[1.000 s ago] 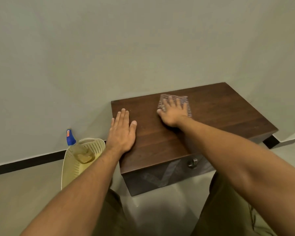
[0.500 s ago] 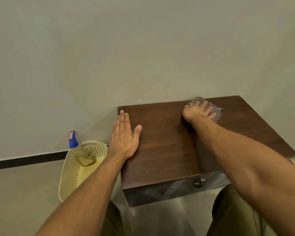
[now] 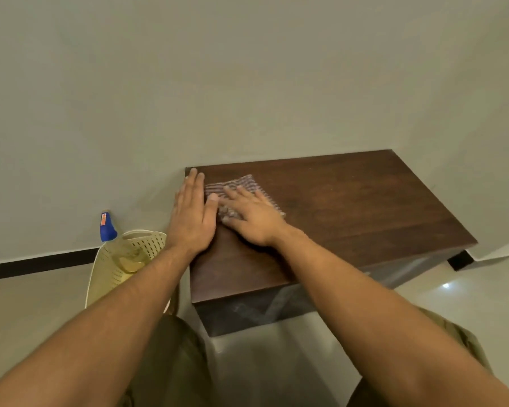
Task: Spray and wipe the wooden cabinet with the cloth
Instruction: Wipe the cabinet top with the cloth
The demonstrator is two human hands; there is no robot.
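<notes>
The flat right hand [image 3: 253, 221] is pressing the cloth [image 3: 241, 185] on the cabinet [image 3: 365, 207], beside the flat, empty left hand [image 3: 193, 212]. Wiping is seemingly progressing; spraying looks done.

Plain grey-green wall [image 3: 247, 83] across the whole upper half, smooth and evenly lit. Meeting a second wall [image 3: 488, 118] of the same colour at a soft corner on the right. Black skirting strip [image 3: 39, 265] along the foot of the wall on the left; another short black piece [image 3: 460, 259] low on the right, under a pale ledge [image 3: 497, 251]. Pale, glossy floor [image 3: 27, 312] below. Small bright glint [image 3: 445, 285] of reflected light on the floor at the right. Soft, warm lighting throughout.
</notes>
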